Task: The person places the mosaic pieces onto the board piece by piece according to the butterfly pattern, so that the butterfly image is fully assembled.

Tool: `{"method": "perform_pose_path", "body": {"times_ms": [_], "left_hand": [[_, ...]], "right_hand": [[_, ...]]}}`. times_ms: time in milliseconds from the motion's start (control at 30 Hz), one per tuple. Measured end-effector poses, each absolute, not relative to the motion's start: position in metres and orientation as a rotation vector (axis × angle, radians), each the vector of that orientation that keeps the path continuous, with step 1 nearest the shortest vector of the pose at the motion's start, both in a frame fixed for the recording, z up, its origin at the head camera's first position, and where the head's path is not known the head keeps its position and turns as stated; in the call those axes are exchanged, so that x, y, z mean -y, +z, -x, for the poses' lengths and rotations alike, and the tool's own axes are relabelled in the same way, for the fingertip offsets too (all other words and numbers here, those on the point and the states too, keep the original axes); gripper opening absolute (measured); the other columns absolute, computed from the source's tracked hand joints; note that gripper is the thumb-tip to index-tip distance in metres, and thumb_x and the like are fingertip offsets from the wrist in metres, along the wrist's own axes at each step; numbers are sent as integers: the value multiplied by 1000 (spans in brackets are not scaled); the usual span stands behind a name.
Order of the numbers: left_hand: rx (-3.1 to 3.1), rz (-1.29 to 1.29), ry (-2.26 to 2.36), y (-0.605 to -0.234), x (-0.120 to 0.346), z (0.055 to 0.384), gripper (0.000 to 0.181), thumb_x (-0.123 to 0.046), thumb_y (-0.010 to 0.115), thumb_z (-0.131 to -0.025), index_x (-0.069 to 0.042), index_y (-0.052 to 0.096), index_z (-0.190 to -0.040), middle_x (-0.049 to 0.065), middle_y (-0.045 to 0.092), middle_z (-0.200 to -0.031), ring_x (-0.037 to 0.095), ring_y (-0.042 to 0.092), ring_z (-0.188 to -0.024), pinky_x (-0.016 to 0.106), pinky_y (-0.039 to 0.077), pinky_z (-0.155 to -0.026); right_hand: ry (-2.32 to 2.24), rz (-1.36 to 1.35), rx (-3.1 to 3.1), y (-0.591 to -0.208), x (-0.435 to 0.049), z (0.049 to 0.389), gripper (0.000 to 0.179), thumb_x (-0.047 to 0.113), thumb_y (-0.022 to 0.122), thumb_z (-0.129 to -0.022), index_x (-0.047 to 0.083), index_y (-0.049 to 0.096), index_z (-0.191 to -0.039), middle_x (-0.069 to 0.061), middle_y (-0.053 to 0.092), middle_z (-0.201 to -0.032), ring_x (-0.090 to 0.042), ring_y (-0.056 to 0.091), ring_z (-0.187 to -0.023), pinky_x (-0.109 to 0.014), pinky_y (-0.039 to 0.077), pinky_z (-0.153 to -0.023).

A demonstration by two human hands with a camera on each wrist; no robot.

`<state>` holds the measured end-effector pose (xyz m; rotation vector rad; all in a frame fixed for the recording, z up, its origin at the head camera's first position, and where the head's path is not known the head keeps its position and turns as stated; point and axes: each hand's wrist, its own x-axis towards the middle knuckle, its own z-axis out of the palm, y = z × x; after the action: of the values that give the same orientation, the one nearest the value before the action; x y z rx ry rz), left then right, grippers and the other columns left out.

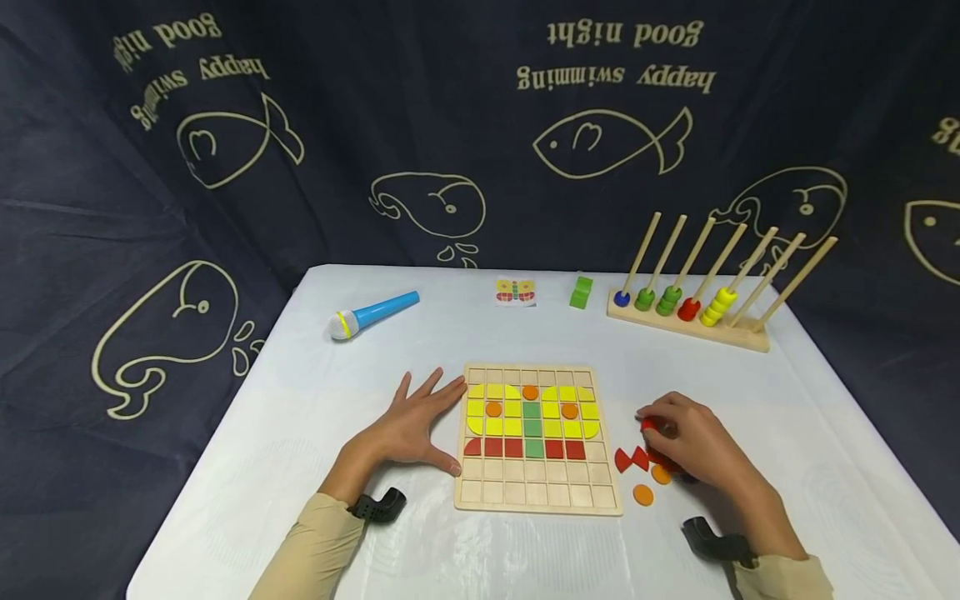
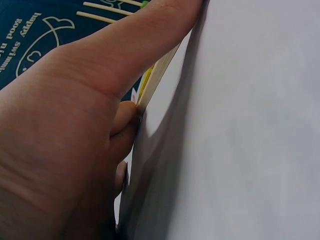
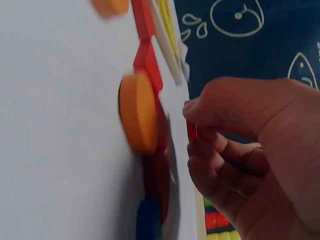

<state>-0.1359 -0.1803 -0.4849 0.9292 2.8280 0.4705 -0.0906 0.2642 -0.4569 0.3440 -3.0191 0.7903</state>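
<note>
A wooden grid board (image 1: 537, 495) lies flat on the table, bearing yellow, orange, green and red tiles. Fingers spread, my left hand (image 1: 408, 427) rests at the board's left side, with thumb and fingertips at its edge. To the right of the board, my right hand (image 1: 693, 437) pinches a small red tile (image 3: 191, 131) between thumb and fingers, held above the table. Loose red tiles (image 1: 623, 460) and orange discs (image 1: 642, 495) lie under and beside that hand. A blue piece (image 3: 148, 220) shows there in the right wrist view; the right hand partly hides this pile from the head camera.
At the back stand a bead rack (image 1: 690, 327) with upright pegs and a green block (image 1: 581, 292). Near them lies a butterfly pattern card (image 1: 516, 292). A blue toy microphone (image 1: 375, 314) lies back left. A dark printed cloth (image 1: 450, 100) hangs behind the table.
</note>
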Motion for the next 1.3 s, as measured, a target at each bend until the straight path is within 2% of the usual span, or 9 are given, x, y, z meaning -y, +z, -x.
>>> {"method": "perform_pose_path", "body": {"times_ms": [200, 433, 700, 800, 1067, 1300], "left_hand": [[-2827, -934, 478, -482, 180, 135, 132, -90, 62, -48, -21, 24, -154, -9, 18, -158, 25, 6, -145, 61, -3, -110], [-2828, -936, 455, -481, 180, 135, 132, -90, 62, -48, -22, 23, -154, -9, 18, -158, 26, 6, -145, 61, -2, -109], [-2824, -934, 485, -483, 181, 135, 133, -90, 61, -47, -21, 25, -154, -9, 18, -158, 25, 5, -145, 61, -3, -109], [-2822, -936, 494, -483, 181, 135, 132, -90, 62, -47, -21, 25, -154, -8, 18, -158, 25, 5, -145, 61, -4, -109], [-2825, -930, 476, -482, 181, 135, 132, -91, 61, -48, -21, 24, -154, -8, 19, -158, 25, 5, -145, 61, -3, -110], [-2820, -945, 476, -484, 181, 136, 133, -91, 60, -48, -21, 24, -154, -9, 17, -158, 25, 5, -145, 61, -4, -110]], "right_hand": [[868, -482, 2976, -453, -246, 86, 25, 15, 75, -82, 14, 73, -106, 6, 60, -101, -14, 54, -82, -32, 50, -71], [918, -592, 2959, -452, -226, 81, 22, 16, 76, -83, 16, 73, -104, 10, 58, -103, -13, 53, -77, -26, 48, -64], [894, -746, 2956, -457, -211, 77, 19, 20, 75, -84, 22, 73, -102, 17, 57, -100, -6, 54, -85, -28, 50, -75], [895, -792, 2946, -457, -208, 76, 19, 20, 75, -84, 22, 73, -103, 16, 58, -99, -6, 54, -83, -27, 50, -73], [893, -768, 2983, -456, -204, 75, 25, 19, 76, -81, 22, 72, -106, 17, 59, -100, -7, 53, -80, -25, 47, -71], [968, -725, 2958, -454, -208, 74, 22, 18, 77, -82, 22, 72, -103, 14, 61, -97, -8, 56, -77, -25, 50, -68]]}}
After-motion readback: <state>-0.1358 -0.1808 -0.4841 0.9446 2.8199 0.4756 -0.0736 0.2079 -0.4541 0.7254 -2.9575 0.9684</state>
